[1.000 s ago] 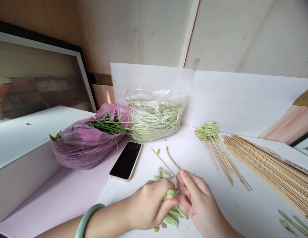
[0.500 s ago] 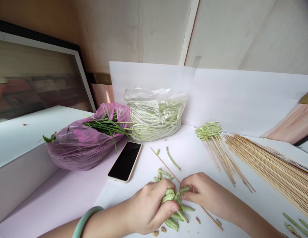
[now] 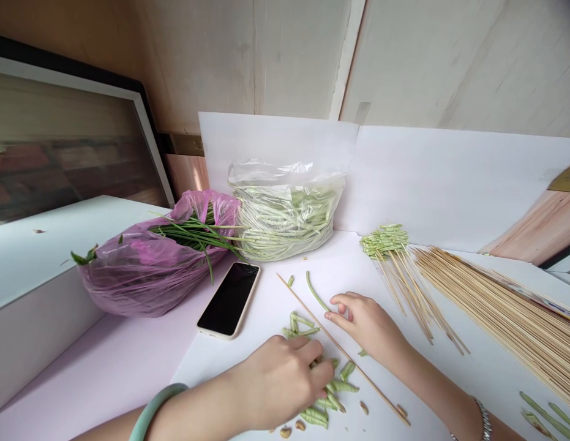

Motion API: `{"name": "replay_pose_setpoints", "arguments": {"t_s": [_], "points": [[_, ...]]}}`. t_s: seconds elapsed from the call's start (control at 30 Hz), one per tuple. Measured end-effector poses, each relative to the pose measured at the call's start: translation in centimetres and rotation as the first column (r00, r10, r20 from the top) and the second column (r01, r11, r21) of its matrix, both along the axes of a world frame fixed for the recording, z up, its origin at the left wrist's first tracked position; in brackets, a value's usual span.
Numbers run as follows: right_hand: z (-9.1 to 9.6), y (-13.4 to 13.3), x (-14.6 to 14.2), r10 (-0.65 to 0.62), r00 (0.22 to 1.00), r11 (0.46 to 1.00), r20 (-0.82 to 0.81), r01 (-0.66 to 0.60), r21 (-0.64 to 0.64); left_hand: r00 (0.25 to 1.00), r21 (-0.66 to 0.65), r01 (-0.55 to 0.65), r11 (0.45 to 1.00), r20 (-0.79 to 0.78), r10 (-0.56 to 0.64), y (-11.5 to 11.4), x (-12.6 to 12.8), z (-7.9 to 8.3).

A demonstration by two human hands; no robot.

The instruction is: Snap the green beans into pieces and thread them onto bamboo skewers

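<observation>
Left hand (image 3: 278, 383): fingers curled and pressed together over a heap of cut yardlong bean pieces (image 3: 328, 398); can't tell from here whether they pinch a piece. Jade bangle (image 3: 151, 410) on that wrist. Right hand (image 3: 367, 324): open, fingers loosely spread, holding nothing, just beside a bare bamboo skewer (image 3: 344, 352) lying slantwise on white paper (image 3: 220, 367) between the hands. Metal bracelet (image 3: 484, 419) on that wrist.

Bean pieces short, pale green, some scattered toward the skewer; one longer bean (image 3: 315, 293) lies just past the right fingertips. Beyond it, a clear plastic bag of long beans (image 3: 287, 211), a phone (image 3: 228, 300) lying face up, and a pink bag of green stalks (image 3: 147, 260). To the right, skewers threaded with bean pieces (image 3: 384, 241) lie against a spread of bare skewers (image 3: 500, 318). Printed wrapper (image 3: 537, 300) beneath them: too blurred to read.
</observation>
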State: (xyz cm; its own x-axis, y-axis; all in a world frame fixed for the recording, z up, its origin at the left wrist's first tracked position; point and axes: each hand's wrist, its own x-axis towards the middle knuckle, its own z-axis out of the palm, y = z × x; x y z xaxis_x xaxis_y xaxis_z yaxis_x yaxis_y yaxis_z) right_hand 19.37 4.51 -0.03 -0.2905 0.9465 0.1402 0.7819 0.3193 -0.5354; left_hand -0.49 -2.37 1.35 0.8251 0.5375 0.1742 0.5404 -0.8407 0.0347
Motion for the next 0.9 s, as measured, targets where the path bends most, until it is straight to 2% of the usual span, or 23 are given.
{"name": "replay_pose_setpoints", "arguments": {"t_s": [0.13, 0.23, 0.37, 0.47, 0.53, 0.57, 0.67, 0.73, 0.8, 0.9], "points": [[-0.8, 0.2, -0.5, 0.024, 1.000, 0.999, -0.017, -0.023, 0.036, 0.997, -0.036, 0.005, 0.999, 0.076, -0.002, 0.0, -0.4, -0.1], [-0.4, 0.2, -0.3, 0.023, 0.997, 0.999, -0.077, -0.020, 0.032, 0.987, -0.099, 0.002, 0.995, 0.161, 0.014, 0.1, -0.7, -0.1], [0.7, 0.3, 0.5, 0.033, 0.974, 0.997, -0.226, -0.047, -0.060, 0.957, -0.215, -0.033, 0.976, 0.275, 0.093, 0.2, -0.8, 0.4], [1.4, 0.2, 1.0, 0.049, 0.945, 0.984, -0.324, -0.101, -0.148, 0.858, -0.280, -0.179, 0.943, 0.424, 0.288, 0.4, -0.9, 0.6], [1.9, -0.1, 1.1, 0.082, 0.927, 0.967, -0.365, -0.163, -0.197, 0.771, -0.254, -0.298, 0.920, 0.505, 0.389, 0.7, -1.0, 0.6], [2.1, -0.3, 1.1, 0.106, 0.919, 0.955, -0.380, -0.201, -0.219, 0.748, -0.214, -0.338, 0.916, 0.529, 0.400, 0.9, -1.0, 0.7], [2.9, -1.0, 0.8, 0.173, 0.899, 0.917, -0.403, -0.296, -0.266, 0.795, -0.089, -0.360, 0.929, 0.491, 0.356, 1.3, -1.2, 0.8], [3.6, -1.4, 0.7, 0.202, 0.895, 0.903, -0.398, -0.327, -0.278, 0.841, -0.075, -0.339, 0.938, 0.422, 0.338, 1.5, -1.1, 0.7], [4.3, -1.7, 0.6, 0.217, 0.900, 0.904, -0.377, -0.332, -0.271, 0.862, -0.079, -0.311, 0.947, 0.397, 0.316, 1.4, -1.0, 0.6], [5.1, -2.4, 0.2, 0.285, 0.927, 0.916, -0.242, -0.338, -0.215, 0.878, -0.033, -0.256, 0.966, 0.410, 0.246, 1.1, -0.9, 0.2]]}}
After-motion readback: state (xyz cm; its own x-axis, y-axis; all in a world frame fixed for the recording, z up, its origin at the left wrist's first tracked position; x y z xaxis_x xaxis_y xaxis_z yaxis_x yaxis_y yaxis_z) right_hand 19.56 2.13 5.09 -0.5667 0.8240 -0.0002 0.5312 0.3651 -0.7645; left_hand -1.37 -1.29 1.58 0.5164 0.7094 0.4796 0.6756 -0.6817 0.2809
